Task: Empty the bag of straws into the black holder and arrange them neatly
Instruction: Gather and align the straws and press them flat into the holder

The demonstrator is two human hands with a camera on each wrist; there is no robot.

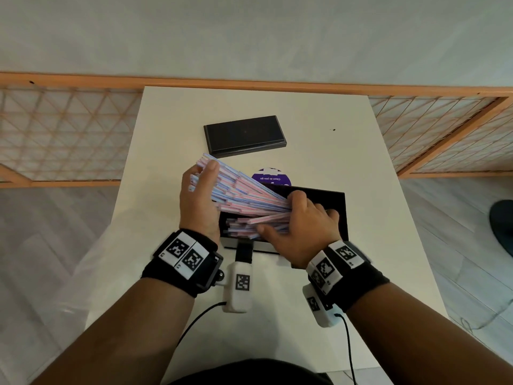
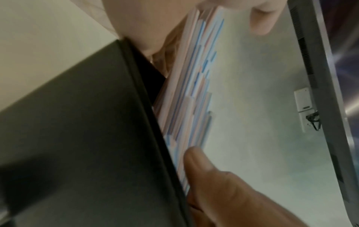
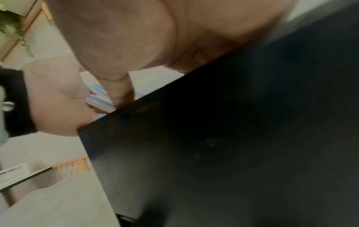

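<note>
A black holder point(image 1: 340, 215) stands open-topped on the white table point(image 1: 361, 162). A fan of pink, blue and white striped straws point(image 1: 249, 194) sticks out of it toward the upper left, with more lying inside. My left hand point(image 1: 202, 187) presses its palm and straight fingers against the fanned straw ends at the holder's left side. My right hand point(image 1: 291, 215) curls over the straws inside the holder, thumb underneath a bunch. In the left wrist view my thumb point(image 2: 196, 162) touches the straws point(image 2: 194, 92) beside the holder wall point(image 2: 77, 138). The right wrist view shows mostly the holder's black wall point(image 3: 233, 138).
A flat black lid point(image 1: 244, 136) lies behind the holder. A round purple sticker point(image 1: 270, 177) shows between them. Something clear and plastic, maybe the bag point(image 1: 88, 262), hangs off the table's left edge. Wooden lattice screens point(image 1: 63, 134) flank the table.
</note>
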